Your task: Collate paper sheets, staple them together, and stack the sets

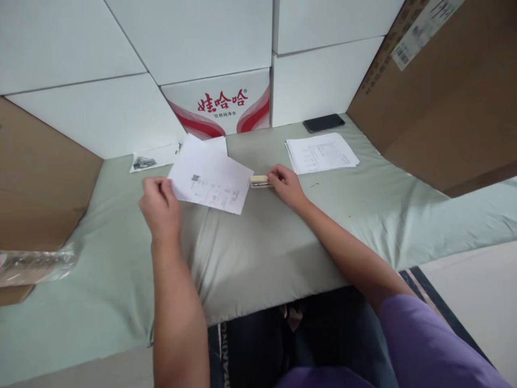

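Observation:
Pinched at its left edge by my left hand (160, 206), a printed sheet of paper (210, 175) is held at a slant over the table. My right hand (286, 186) grips a small cream-coloured stapler (259, 181), whose front end points left and meets or nearly meets the sheet's right corner. Whether the paper sits between its jaws I cannot tell. Behind the held sheet, part of another white paper (218, 144) shows, mostly covered. To the right of my right hand lies a stack of printed papers (322, 152).
A black phone (323, 123) lies behind the stack. At the back left is a clear packet with dark small items (144, 162). White boxes (215, 108) wall off the back; cardboard boxes stand left (40, 178) and right (444, 102). Pale green cloth (258, 258) covers the table.

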The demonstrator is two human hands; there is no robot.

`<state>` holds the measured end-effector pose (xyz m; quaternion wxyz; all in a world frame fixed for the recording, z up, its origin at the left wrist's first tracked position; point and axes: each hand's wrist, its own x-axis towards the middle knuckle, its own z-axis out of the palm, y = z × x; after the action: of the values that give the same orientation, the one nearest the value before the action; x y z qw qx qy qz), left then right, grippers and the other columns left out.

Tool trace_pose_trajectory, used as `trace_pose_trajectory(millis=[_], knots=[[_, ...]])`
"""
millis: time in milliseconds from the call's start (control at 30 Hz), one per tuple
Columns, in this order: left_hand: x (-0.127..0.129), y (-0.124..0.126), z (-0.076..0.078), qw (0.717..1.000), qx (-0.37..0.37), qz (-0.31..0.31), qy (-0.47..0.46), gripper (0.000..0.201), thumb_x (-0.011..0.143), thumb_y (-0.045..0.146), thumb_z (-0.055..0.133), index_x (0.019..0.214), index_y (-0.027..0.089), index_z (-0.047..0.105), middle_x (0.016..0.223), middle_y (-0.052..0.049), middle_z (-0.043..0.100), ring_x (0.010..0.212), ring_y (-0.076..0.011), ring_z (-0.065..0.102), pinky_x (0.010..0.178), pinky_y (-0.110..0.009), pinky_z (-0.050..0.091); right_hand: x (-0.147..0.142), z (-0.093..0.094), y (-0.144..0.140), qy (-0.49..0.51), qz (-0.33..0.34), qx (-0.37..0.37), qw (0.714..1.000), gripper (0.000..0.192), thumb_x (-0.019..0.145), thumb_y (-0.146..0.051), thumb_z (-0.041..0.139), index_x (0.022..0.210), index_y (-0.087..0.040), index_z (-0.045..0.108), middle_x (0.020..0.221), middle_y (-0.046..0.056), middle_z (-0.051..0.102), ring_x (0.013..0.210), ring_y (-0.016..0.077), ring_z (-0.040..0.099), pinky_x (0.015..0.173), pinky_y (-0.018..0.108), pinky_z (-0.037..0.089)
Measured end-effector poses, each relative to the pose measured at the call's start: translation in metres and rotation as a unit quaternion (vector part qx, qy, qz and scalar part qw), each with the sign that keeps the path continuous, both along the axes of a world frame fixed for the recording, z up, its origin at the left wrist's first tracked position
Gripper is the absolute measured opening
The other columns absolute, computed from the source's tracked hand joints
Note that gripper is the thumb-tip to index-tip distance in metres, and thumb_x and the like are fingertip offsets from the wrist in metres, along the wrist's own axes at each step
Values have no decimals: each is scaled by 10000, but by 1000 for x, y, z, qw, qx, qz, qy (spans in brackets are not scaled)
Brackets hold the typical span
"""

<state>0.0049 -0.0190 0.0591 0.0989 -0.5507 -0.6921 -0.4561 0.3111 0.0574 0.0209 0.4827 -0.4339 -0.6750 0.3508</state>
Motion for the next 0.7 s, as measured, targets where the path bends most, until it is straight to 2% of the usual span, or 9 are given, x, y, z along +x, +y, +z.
trace_pose_trajectory(millis=[100,167,200,267,333,400,467,567,700], knots=[[-2,-1,6,977,193,36,-79,175,985,338,472,879,199,474,799,6,487,717,-132,482,743,-258,434,-1,0,-2,-13,6,-6,1000,198,859,-377,552,817,-193,612,741,15,581,702,159,475,677,308,382],[2,2,11,939,306,6,-156,237,948,388,531,824,211,434,787,28,417,717,-108,466,739,-233,450,-1,3,-5,-21,22,-9,1000,224,862,-411,583,869,-193,637,827,32,632,771,172,532,737,320,422],[6,4,13,918,336,-35,-208,278,917,412,582,809,214,420,784,36,405,726,-98,473,740,-223,460,-2,5,-6,-20,34,-13,999,257,860,-441,608,918,-195,656,896,45,657,830,184,563,787,333,444],[18,8,14,870,326,-145,-340,357,852,454,688,814,212,427,786,45,456,775,-94,533,764,-224,494,-3,9,-9,14,71,-40,997,378,841,-519,662,1058,-210,670,1082,77,679,983,214,601,894,363,473],[34,11,12,813,253,-237,-468,413,802,495,765,844,207,473,828,39,574,845,-111,603,794,-251,537,-5,12,-10,98,129,-105,981,530,810,-588,701,1201,-236,635,1281,101,638,1123,238,603,962,382,493],[51,12,7,772,180,-279,-542,426,768,512,812,850,190,546,881,17,665,859,-120,646,804,-260,565,-8,13,-10,193,191,-197,942,626,801,-614,712,1293,-250,579,1395,115,585,1173,251,617,971,396,523],[65,9,4,747,132,-307,-575,375,777,486,819,839,179,612,895,3,710,832,-116,669,793,-245,578,-11,11,-12,244,229,-292,896,643,815,-597,710,1326,-245,543,1400,130,584,1124,259,658,939,416,557],[77,3,5,733,111,-344,-576,250,851,444,760,873,208,681,925,3,735,881,-124,696,850,-251,586,-14,10,-18,240,261,-401,845,554,864,-568,677,1267,-207,561,1282,148,650,990,250,701,862,411,595],[80,0,13,759,145,-345,-533,231,887,490,699,959,270,694,1060,-7,741,1044,-179,694,977,-341,572,-17,13,-27,240,396,-466,754,493,899,-555,649,1188,-160,585,1110,161,706,958,271,723,810,414,620]])
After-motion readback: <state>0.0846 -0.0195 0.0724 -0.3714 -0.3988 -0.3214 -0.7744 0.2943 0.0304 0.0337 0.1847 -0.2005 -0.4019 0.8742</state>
